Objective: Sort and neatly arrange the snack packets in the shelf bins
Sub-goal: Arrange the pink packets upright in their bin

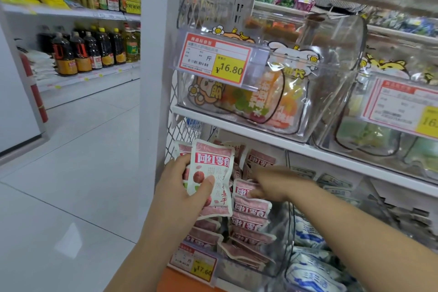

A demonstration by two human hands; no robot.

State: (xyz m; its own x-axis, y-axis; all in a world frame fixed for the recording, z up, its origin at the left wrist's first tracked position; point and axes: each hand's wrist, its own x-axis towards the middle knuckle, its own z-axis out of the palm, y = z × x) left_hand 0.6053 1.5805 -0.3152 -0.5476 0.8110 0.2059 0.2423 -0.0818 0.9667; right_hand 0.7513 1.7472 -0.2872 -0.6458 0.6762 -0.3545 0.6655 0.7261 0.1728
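Observation:
My left hand (182, 187) grips a small stack of pink-and-white snack packets (213, 173), held upright in front of the lower shelf bin. My right hand (272, 184) reaches into that clear bin (277, 253); it is motion-blurred, its fingers lying on the top packets of a pink packet row (251, 211). More pink packets stand at the bin's back (260, 159). Whether the right hand pinches a packet is unclear.
A price tag (196, 265) reading 17.60 hangs on the bin front. To the right is a bin of blue-and-white packets (310, 265). Above, clear bins hold cartoon-printed bags (258, 99) with a 16.80 tag (215, 60). Bottle shelves (90, 50) stand across the aisle.

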